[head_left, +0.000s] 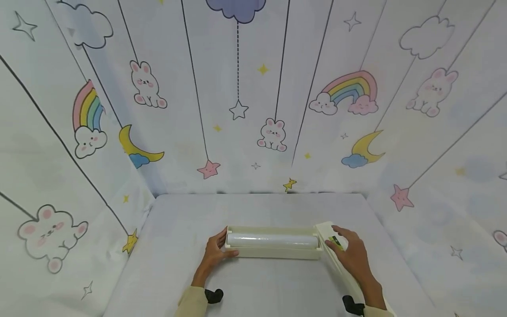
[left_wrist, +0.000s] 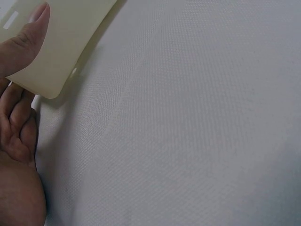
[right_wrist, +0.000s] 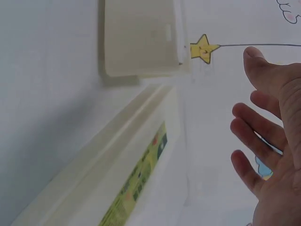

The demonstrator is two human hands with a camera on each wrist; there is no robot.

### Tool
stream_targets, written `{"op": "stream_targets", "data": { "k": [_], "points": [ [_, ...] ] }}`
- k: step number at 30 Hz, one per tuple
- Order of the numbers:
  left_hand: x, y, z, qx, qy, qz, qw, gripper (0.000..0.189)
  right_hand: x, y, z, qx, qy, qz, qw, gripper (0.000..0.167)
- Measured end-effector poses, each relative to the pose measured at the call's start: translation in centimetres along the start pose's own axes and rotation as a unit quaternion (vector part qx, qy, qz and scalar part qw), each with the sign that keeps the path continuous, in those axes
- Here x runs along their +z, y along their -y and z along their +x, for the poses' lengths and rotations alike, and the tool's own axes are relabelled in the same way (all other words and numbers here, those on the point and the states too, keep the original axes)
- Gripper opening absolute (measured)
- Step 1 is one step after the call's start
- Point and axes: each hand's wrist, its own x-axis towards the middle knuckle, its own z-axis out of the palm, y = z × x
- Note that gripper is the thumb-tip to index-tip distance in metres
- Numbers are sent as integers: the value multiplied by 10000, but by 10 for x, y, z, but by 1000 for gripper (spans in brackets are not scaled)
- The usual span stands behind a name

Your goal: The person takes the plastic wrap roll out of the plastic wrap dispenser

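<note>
A cream plastic cling film dispenser (head_left: 273,253) lies lengthwise on the table, its top uncovered. Inside it sits a shiny roll of clear or whitish film (head_left: 273,240). My left hand (head_left: 215,251) grips the dispenser's left end, with the thumb on the front wall, as the left wrist view also shows (left_wrist: 21,52). To the right, the long cream lid (right_wrist: 94,174) with a green and yellow label (right_wrist: 134,181) lies slanting toward me. Over the lid hovers my right hand (head_left: 352,255); in the right wrist view its fingers are spread apart, loosely bent, and touch nothing.
A white cloth covers the table (head_left: 261,211). Behind and at both sides hang white sheets (head_left: 237,145) printed with rabbits, stars, moons and rainbows. A black strap end (head_left: 214,296) sticks out at the left wrist, another (head_left: 353,305) at the right.
</note>
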Motion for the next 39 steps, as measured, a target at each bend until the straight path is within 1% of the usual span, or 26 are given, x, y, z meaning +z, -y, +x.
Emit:
{"op": "stream_targets", "data": {
  "k": [2, 8, 11, 16, 19, 22, 25, 26, 28, 32, 33, 35, 38, 39],
  "points": [
    [-1, 1, 0, 49, 26, 42, 10000, 107, 4, 5, 6, -128, 110, 12, 9999, 58],
    [0, -1, 1, -314, 56, -257, 9992, 108, 16, 16, 22, -357, 694, 207, 9967, 58],
    [0, -1, 2, -360, 38, -241, 9991, 107, 21, 20, 30, -453, 1060, 235, 9931, 56],
    [-1, 0, 4, -352, 14, -208, 9992, 106, 29, 23, 40, -576, 1793, 82, 9821, 49],
    [-1, 2, 4, -262, 44, -152, 9995, 106, 34, 23, 43, -582, 2200, 6, 9738, 46],
    [-1, 3, 3, -159, 76, -65, 9998, 106, 40, 22, 46, -430, 2493, 42, 9675, 46],
    [0, 2, 2, -117, 47, -71, 9999, 106, 49, 19, 48, -260, 2691, 143, 9627, 46],
    [1, 2, 2, -15, 49, 16, 10000, 106, 51, 19, 48, -226, 2751, 177, 9610, 47],
    [2, 2, 1, 7, 18, -23, 10000, 106, 56, 16, 50, -198, 2836, 216, 9585, 48],
    [3, 4, 1, 157, 21, 78, 9998, 105, 62, 13, 54, -478, 2933, 298, 9543, 50],
    [3, 3, 1, 82, 9, 5, 10000, 106, 63, 12, 55, -569, 2954, 338, 9531, 50],
    [2, 3, 1, 11, 14, 8, 10000, 106, 64, 11, 57, -743, 3004, 442, 9499, 49],
    [2, 1, 2, -225, -2, -57, 9997, 107, 67, 11, 57, -909, 3067, 635, 9453, 48],
    [2, 1, 2, -332, -6, -141, 9993, 107, 68, 11, 57, -963, 3074, 685, 9442, 48]
  ]
}}
